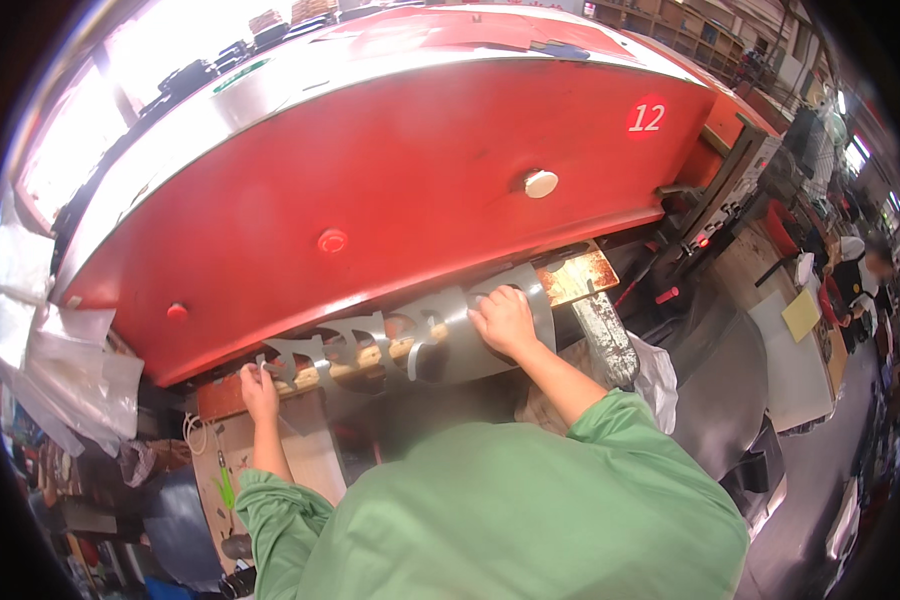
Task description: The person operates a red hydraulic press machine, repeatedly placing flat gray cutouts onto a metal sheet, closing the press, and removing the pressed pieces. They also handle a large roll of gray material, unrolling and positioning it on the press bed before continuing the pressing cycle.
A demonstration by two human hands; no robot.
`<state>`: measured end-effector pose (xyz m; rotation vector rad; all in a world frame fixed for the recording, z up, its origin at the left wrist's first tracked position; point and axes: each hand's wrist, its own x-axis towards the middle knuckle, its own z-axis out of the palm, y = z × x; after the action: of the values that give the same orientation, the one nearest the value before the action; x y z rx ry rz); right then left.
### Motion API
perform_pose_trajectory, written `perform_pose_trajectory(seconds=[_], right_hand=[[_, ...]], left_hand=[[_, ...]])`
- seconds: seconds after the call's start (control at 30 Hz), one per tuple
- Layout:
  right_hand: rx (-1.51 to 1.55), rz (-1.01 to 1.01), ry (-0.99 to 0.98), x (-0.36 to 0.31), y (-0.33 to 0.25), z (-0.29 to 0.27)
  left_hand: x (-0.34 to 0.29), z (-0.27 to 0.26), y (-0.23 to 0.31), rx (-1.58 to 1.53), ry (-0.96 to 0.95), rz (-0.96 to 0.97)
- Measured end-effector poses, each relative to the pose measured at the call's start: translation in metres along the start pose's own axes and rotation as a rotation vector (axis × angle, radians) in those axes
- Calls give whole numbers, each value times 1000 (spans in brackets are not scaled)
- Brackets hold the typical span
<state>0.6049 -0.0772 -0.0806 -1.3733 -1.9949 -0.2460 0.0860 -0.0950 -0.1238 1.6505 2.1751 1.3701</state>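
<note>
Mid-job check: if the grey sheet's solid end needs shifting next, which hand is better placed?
Probably the right hand: it rests on the grey sheet at its solid end. The left hand is at the opposite end, beyond the curved openings.

Has a glaring white window (180, 45) at upper left, wooden shelving (675, 28) at upper right, and grey floor (810, 500) at lower right.

Worn ledge (582, 277) under a grey sheet (460, 342).
The sheet (riddled with cut-outs) lies along it; a green tool (227, 488) lies on the side table (238, 445) at left.
</note>
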Motion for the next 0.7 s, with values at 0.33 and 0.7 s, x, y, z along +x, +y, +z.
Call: perform_pose_trajectory(seconds=[0.33, 0.7], right_hand=[[-32, 51, -15, -22, -27, -16], [152, 485, -245, -33, -118, -84]], left_hand=[[-23, -33, 17, -17, -34, -28], [-77, -145, 88, 163, -213, 155]])
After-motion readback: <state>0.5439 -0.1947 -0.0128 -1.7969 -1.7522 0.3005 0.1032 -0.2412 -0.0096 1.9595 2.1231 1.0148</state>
